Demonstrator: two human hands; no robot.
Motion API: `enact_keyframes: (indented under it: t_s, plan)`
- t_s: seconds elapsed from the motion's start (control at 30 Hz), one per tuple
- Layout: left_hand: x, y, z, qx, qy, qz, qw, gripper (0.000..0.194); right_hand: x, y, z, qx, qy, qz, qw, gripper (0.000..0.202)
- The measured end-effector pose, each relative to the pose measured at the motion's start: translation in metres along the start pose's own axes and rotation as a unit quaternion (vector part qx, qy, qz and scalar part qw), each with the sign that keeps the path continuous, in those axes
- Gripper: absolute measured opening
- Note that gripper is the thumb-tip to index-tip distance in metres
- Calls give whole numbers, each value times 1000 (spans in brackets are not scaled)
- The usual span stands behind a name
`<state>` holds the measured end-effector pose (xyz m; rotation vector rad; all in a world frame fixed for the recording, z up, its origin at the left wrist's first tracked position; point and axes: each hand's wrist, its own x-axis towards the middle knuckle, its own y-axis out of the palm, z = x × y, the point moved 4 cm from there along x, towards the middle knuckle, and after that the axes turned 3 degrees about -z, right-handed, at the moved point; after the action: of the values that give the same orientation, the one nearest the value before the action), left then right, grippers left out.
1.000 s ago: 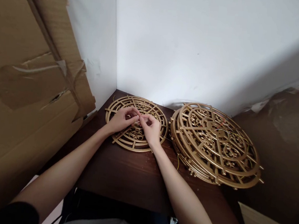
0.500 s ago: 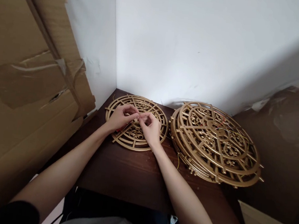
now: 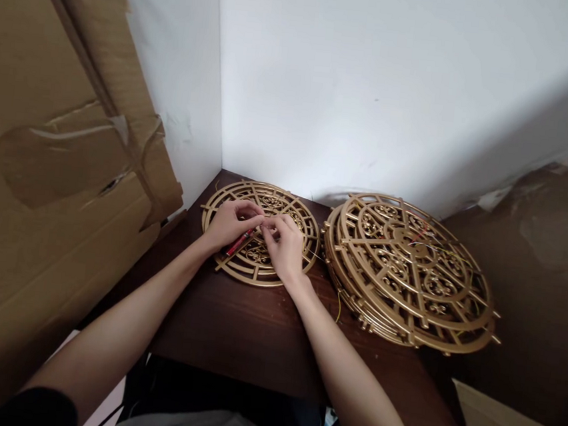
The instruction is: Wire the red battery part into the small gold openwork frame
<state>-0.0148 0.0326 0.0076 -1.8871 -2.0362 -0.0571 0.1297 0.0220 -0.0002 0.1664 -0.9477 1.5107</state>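
Observation:
Over a round gold openwork panel [image 3: 254,280], my left hand [image 3: 229,224] and my right hand [image 3: 285,245] meet with thumbs and fingertips pinched together. Whatever lies between the fingertips is too small to make out. A slim red pen-like tool [image 3: 239,242] shows beneath my left hand, lying across the panel; its upper end is hidden by the fingers. From beside my right hand a thin pale wire [image 3: 314,255] runs towards the stack on the right. The panel has rings, spokes and scrolled ornaments, and the hands cover its centre.
To the right, several similar gold panels [image 3: 419,313] form a leaning stack, with thin red and yellow wires on top. A yellow wire [image 3: 339,308] hangs by its edge. Cardboard [image 3: 62,218] stands on the left, a white wall [image 3: 367,80] behind the dark wooden table [image 3: 232,328].
My right hand has shifted slightly and its fingers have turned a little. More of the red pen-like tool shows below my left hand, which stays almost in place.

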Motion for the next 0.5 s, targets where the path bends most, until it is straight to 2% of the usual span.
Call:
enact_keyframes:
  t_s: [0.1,0.17,0.37,0.5]
  plan:
    - [5,1,0,9,-11,-17,1000,15,0,-4,0,-16,-4,-37,999,8]
    - [11,3,0,29,-12,-20,999,14,0,-6,0,-26,-8,-36,999,7]
    - [39,19,8,28,-34,9,999,13,1,-1,-2,-23,-10,76,997,7]
    - [51,28,13,24,-61,-9,998,9,1,0,-1,-24,-26,89,995,12]
